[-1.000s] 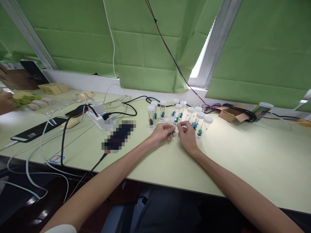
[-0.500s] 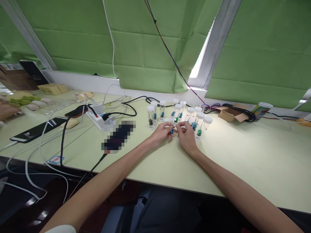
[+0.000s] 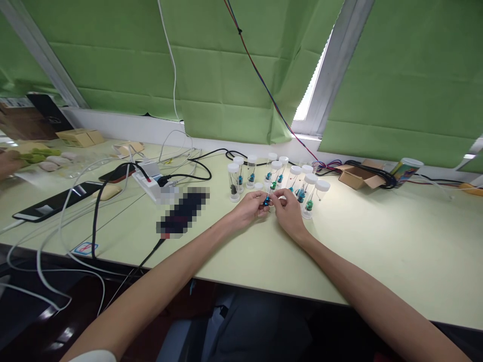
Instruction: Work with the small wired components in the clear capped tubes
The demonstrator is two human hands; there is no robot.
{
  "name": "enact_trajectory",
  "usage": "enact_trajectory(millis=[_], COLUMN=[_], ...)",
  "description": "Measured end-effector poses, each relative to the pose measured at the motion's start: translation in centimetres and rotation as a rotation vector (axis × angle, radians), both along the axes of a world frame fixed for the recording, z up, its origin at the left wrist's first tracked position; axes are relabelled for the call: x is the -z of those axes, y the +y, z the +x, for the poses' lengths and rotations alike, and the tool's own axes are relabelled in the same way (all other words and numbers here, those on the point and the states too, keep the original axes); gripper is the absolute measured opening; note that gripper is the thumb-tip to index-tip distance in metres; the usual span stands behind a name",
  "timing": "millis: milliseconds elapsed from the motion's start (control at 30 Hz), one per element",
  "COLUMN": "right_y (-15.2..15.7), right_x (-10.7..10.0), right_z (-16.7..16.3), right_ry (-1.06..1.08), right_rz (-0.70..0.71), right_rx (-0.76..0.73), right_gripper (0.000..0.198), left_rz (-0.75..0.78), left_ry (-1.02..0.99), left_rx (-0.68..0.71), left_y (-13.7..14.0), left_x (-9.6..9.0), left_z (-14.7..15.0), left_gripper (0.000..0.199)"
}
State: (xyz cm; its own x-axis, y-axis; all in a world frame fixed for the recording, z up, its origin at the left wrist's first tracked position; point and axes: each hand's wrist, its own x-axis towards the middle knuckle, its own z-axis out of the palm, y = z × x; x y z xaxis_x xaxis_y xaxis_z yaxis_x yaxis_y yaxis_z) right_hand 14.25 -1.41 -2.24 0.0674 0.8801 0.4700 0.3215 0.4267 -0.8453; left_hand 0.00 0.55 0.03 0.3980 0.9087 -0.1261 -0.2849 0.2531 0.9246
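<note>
A small shiny blue piece (image 3: pixel 266 201) with a thin wire-like stem is pinched in the fingers of my left hand (image 3: pixel 249 207). My right hand (image 3: pixel 290 213) is closed in a pinch right beside it, close to the stem; what its fingertips grip is too small to make out. Just beyond my hands stand several clear tubes with white caps, holding small blue, green or dark pieces on thin wires. One tube with a dark piece (image 3: pixel 233 183) stands at the left, and one with a green piece (image 3: pixel 309 201) is at the right, nearest my right hand.
Left of my forearm lie a blurred-out dark device (image 3: pixel 183 213), a white power strip (image 3: pixel 149 183) and a black phone (image 3: pixel 56 201) among tangled cables. An open cardboard box (image 3: pixel 360 176) is at the back right. Another person's hand (image 3: pixel 9 163) shows at the far left.
My fingers have shifted slightly, and more of the blue piece shows between them. The other person's hand at the far left has moved a little.
</note>
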Motion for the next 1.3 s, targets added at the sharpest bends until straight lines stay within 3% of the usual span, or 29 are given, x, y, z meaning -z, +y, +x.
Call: enact_trajectory(millis=[767, 1067, 1300], right_y=[0.2, 0.3, 0.3], right_x=[0.1, 0.1, 0.2], right_z=[0.3, 0.3, 0.3], right_ry=[-0.088, -0.096, -0.074], right_rz=[0.087, 0.076, 0.060], right_rx=[-0.024, -0.012, -0.024], right_gripper=[0.015, 0.014, 0.014], left_rz=[-0.107, -0.089, -0.102], left_ry=[-0.100, -0.126, -0.119], left_rx=[0.008, 0.006, -0.003], left_y=[-0.3, 0.1, -0.2], left_x=[0.2, 1.1, 0.7], left_z=[0.3, 0.4, 0.5], left_gripper=[0.010, 0.010, 0.013])
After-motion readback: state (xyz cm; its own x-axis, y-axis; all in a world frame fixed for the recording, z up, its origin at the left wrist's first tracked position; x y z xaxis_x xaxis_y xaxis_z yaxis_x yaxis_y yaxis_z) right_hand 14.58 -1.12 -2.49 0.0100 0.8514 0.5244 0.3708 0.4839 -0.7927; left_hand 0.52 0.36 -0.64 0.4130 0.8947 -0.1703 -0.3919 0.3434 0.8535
